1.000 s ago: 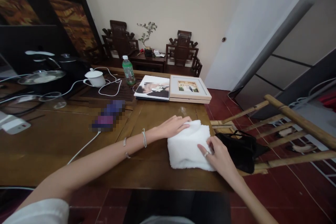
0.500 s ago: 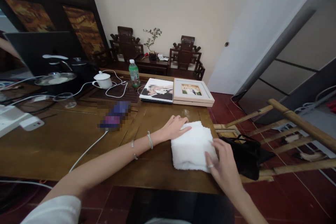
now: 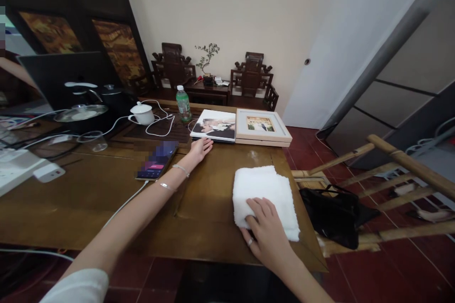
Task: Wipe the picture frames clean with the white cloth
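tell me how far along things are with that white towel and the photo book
Done: the white towel lies folded in a neat block near the table edge. In hand: the right hand rests flat on its near corner, while the left hand reaches out to the near edge of the photo book. Left: the book is not lifted and lies flat beside the framed picture.

Home living room: my wooden tea table (image 3: 88, 199) with teacup (image 3: 142, 113), framed photo (image 3: 261, 125), carved wooden chairs (image 3: 174, 64) by wall, red tile floor (image 3: 391, 265).
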Motion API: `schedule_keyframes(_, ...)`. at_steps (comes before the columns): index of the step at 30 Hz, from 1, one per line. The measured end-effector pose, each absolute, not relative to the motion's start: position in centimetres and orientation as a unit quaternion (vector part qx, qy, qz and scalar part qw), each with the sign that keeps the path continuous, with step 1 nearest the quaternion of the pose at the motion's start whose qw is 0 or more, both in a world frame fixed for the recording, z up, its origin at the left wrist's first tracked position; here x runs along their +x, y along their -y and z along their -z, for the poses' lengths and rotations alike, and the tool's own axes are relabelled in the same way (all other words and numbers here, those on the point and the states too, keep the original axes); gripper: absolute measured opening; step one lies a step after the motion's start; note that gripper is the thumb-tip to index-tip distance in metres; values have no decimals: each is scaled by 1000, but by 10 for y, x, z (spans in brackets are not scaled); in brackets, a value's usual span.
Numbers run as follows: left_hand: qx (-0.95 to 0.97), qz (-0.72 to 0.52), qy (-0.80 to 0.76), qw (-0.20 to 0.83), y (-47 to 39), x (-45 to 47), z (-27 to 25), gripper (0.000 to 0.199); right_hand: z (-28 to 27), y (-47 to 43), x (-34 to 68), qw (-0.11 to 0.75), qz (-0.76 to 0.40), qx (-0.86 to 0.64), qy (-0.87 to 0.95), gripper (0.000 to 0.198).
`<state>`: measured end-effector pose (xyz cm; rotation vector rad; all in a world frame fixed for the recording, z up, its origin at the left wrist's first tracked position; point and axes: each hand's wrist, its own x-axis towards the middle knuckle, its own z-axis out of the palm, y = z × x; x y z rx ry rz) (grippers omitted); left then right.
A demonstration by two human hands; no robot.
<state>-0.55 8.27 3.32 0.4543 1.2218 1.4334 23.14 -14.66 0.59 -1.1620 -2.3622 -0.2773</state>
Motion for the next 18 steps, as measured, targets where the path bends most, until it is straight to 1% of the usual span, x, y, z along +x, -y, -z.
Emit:
schedule_keyframes(3, 177, -623, -509, 567, -90, -9, -34, 4, -3, 143, 228, 256, 126, -422, 860, 7)
schedule_keyframes(5, 166, -635, -510, 556, -97, -6, -35, 9, -2, 141, 228, 263, 137, -416, 860, 10)
schedule_keyframes(9, 140, -667, -521, 514, -118, 6, -33, 29, -2, 139, 231, 275, 149, -404, 860, 24)
schedule_keyframes(13, 108, -695, -532, 471, -136, 18, -28, 47, -3, 138, 233, 306, 165, -393, 851, 29)
schedule_keyframes(15, 97, -705, -532, 459, -141, 22, -26, 50, -5, 138, 233, 321, 165, -389, 848, 28)
schedule_keyframes(18, 95, -720, -518, 452, -144, 23, -28, 50, -8, 139, 234, 347, 162, -376, 844, 28)
